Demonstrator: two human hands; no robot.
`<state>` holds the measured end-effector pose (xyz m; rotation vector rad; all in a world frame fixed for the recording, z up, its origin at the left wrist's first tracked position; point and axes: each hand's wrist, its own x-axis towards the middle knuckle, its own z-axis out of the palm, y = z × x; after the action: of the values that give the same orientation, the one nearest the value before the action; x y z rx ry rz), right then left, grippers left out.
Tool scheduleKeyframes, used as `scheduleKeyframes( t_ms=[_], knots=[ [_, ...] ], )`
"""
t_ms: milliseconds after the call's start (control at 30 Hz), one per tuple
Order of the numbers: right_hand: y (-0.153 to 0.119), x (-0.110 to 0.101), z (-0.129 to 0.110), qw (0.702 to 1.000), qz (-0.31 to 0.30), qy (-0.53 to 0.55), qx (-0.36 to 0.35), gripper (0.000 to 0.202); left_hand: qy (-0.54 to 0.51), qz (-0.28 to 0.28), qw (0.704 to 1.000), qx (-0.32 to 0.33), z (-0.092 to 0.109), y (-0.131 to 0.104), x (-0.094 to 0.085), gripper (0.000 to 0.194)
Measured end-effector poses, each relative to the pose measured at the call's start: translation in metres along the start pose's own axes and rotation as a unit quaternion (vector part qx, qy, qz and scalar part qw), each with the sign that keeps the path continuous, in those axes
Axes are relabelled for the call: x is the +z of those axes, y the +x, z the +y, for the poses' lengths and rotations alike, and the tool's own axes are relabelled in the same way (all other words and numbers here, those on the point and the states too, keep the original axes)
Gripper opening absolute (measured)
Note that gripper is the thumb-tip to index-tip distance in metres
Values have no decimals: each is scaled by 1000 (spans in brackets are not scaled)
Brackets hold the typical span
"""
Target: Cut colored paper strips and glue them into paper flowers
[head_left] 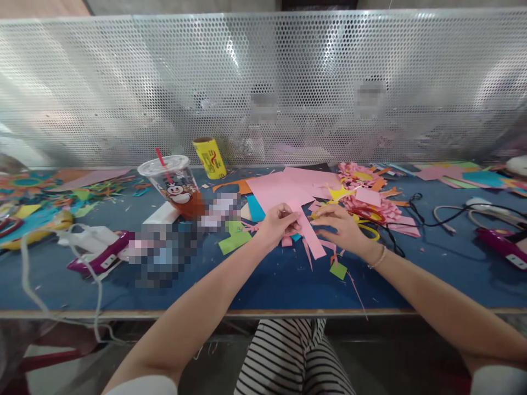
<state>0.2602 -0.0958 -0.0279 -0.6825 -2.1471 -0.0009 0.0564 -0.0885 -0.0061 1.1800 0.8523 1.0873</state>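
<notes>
A pink paper strip point(313, 241) is held by the left hand point(278, 226), pinched near its top end between the thumb and the bent fingers. That hand is closed up small, and the rest of the strip is left sticking out past the fingertips, slanting down to the right over the blue bench point(275, 288). Just to the right of the strip, the right hand point(345, 226) is held half open, with its fingers bent and spread. Nothing can be seen in its grip. Whether the strip is touched by its fingertips cannot be told.

Right behind the strip, big pink sheets point(278, 189) are laid over each other. To the left of the strip, green scraps point(234, 244) are spread about, and a bit of blue paper point(256, 208) is partly covered. To the right of the strip and a little nearer, a small green piece point(338, 270) can be seen. Frilly pink paper point(357, 171) is heaped behind the strip and to the right.

Well to the left of the strip, a clear cup point(177, 186) is partly filled with a reddish drink, with a red straw point(162, 162) stuck in it. A yellow roll point(211, 159) is stood behind that cup.
</notes>
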Motion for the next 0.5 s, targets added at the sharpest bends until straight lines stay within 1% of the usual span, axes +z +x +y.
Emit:
scheduleKeyframes(
  t_ms=[167, 233, 300, 400, 500],
  knots=[
    [-2, 6, -10, 997, 5, 70, -27, 15, 21, -9, 1000, 6, -6, -2, 4, 29],
    [-1, 6, -11, 996, -1, 90, -24, 15, 38, -7, 999, 13, -5, -3, 4, 27],
    [0, 7, -12, 995, -1, 103, -3, 13, 65, -8, 997, 28, -3, -4, 5, 26],
    [3, 7, -14, 992, 10, 118, 48, 9, 105, -18, 993, 58, 0, -6, 6, 25],
    [6, 7, -18, 988, 22, 117, 102, 8, 119, -32, 989, 83, 0, -8, 8, 23]
  ],
)
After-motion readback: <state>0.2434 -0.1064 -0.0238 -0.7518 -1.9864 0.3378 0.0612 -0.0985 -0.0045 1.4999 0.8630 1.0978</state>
